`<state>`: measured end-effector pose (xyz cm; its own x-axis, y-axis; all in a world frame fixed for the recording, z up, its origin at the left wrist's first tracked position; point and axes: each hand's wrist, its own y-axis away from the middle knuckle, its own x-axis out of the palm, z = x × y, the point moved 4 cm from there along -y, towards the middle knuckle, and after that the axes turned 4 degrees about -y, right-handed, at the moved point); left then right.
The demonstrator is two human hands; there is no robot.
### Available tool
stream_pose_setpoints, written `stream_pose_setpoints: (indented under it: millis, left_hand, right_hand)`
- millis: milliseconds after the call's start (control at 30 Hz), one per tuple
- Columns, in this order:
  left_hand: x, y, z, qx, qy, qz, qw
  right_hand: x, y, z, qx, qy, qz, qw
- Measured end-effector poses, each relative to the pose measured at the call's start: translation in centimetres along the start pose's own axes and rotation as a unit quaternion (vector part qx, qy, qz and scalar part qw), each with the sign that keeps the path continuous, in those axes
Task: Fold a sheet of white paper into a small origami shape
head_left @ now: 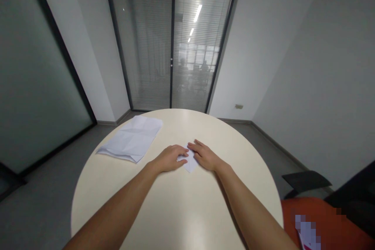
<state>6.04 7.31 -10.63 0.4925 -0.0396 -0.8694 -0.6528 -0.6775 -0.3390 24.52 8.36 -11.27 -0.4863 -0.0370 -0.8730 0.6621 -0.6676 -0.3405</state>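
On the round table a small piece of folded white paper lies between my two hands, one corner pointing toward me. My left hand rests at its left side, thumb and fingers apart with a bit of paper showing between them. From the right, my right hand lies over the paper's right edge, its fingers stretched out and spread. Both hands touch the paper without visibly lifting it. My fingers hide part of its upper and side edges.
A stack of larger creased white sheets lies at the far left of the cream table. An orange chair with a black armrest stands at the right, a pixelated item on its seat. Beyond are glass panels with blinds.
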Motion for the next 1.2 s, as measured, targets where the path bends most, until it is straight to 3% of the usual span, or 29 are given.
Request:
stream_pose_setpoints:
  millis: [167, 400, 633, 967, 1200]
  left_hand:
    - [-0.3, 0.1, -0.4, 0.009, -0.014, -0.001, 1.0]
    - [-0.8, 0.1, -1.4, -0.005, -0.037, 0.015, 0.999]
    - [-1.0, 0.3, -1.4, 0.004, -0.014, 0.028, 1.0]
    - [-1.3, 0.5, -1.1, 0.01, -0.013, 0.058, 0.998]
    - [-1.2, 0.5, -0.6, 0.004, -0.04, 0.043, 0.998]
  right_hand:
    - [0.3, -0.2, -0.5, 0.027, -0.007, 0.002, 1.0]
    - [-1.1, 1.4, -0.8, 0.066, -0.028, 0.057, 0.996]
    - [-1.6, 2.1, -0.5, 0.052, -0.03, 0.086, 0.995]
    - [-2.5, 1.6, 0.5, 0.051, 0.055, 0.029, 0.997]
    - [-3.2, 1.4, 1.0, 0.074, -0.003, 0.027, 0.997]
